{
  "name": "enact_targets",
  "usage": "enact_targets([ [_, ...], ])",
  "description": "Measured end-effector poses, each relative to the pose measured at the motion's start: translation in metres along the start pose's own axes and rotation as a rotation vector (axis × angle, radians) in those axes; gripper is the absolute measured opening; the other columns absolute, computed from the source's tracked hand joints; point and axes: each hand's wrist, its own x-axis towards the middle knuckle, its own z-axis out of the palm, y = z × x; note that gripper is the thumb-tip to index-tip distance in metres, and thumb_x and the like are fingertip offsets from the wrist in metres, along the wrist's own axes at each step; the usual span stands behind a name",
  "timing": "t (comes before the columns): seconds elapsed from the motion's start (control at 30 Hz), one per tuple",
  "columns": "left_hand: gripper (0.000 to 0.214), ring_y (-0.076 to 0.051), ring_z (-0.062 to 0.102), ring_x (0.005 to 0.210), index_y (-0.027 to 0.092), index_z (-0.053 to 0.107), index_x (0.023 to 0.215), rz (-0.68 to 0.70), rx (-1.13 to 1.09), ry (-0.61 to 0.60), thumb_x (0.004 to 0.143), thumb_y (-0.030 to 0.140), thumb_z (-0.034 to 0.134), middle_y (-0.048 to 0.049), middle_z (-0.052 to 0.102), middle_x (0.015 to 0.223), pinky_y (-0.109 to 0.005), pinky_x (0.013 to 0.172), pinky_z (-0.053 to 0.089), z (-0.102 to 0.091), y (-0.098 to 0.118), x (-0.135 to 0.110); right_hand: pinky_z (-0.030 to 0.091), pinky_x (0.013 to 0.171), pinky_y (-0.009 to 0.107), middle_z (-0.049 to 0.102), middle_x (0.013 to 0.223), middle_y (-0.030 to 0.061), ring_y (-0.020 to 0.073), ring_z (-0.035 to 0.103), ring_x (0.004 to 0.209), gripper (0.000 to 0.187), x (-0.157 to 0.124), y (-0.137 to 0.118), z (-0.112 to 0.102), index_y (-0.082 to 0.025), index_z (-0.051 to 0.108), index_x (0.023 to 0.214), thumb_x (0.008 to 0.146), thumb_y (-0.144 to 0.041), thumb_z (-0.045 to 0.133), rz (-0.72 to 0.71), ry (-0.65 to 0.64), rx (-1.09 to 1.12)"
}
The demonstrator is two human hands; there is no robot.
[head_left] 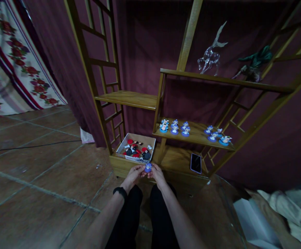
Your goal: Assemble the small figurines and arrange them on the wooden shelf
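Between both hands, just in front of the box, I hold a small purple figurine (148,167). My left hand (136,173) pinches it from the left, with a dark band round the wrist. From the other side my right hand (156,173) has its fingers closed on the same figurine. Right behind them a white cardboard box (121,156) stands on the low shelf, with several red, black and white figurines (134,149) lying jumbled inside. Up to the right, several purple and blue figurines (174,129) stand upright in groups on the middle shelf (199,135).
A phone (196,163) lies on the bottom shelf (176,157). Above stand a clear deer ornament (209,57) and a dark green statue (256,64). The wooden rack's left post (88,69) rises beside the box. At the lower right is a pale open box (255,221) near cloth.
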Motion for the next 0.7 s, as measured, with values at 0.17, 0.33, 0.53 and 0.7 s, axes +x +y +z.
enact_targets([
  [0.17,0.032,-0.010,0.056,0.052,0.010,0.063,0.069,-0.015,0.026,0.007,0.062,0.039,0.072,-0.0054,0.063,0.059,-0.020,0.051,0.039,0.001,0.001,0.000,0.046,0.042,0.018,0.061,0.057,-0.0018,0.0066,0.052,0.043,0.037,-0.006,-0.008,0.001,-0.015,0.058,0.092,0.066,-0.041,0.062,0.007,-0.027,-0.005],
  [0.33,0.029,-0.010,0.058,0.054,0.010,0.062,0.071,-0.016,0.008,0.020,0.064,0.037,0.071,-0.0058,0.064,0.062,-0.019,0.052,0.041,0.001,-0.001,0.001,0.043,0.043,0.018,0.062,0.060,-0.0017,0.0062,0.051,0.045,0.035,-0.011,-0.014,0.003,-0.015,0.060,0.088,0.062,-0.039,0.065,-0.002,-0.047,-0.050],
  [0.53,0.032,-0.010,0.059,0.056,0.013,0.064,0.086,0.020,-0.079,0.046,0.059,0.026,0.076,-0.0037,0.066,0.068,-0.020,0.056,0.044,0.000,-0.002,0.002,0.039,0.041,0.017,0.058,0.053,-0.0039,0.0057,0.048,0.042,0.038,-0.009,-0.011,0.005,-0.014,0.059,0.088,0.062,-0.040,0.064,-0.008,-0.032,-0.061],
  [0.7,0.034,-0.011,0.059,0.057,0.012,0.067,0.083,0.008,-0.063,0.039,0.053,0.025,0.079,-0.0047,0.067,0.068,-0.021,0.056,0.044,0.000,0.002,0.001,0.037,0.040,0.017,0.056,0.052,-0.0046,0.0058,0.046,0.041,0.035,-0.006,-0.008,0.005,-0.015,0.060,0.088,0.064,-0.041,0.062,-0.046,-0.031,-0.079],
])
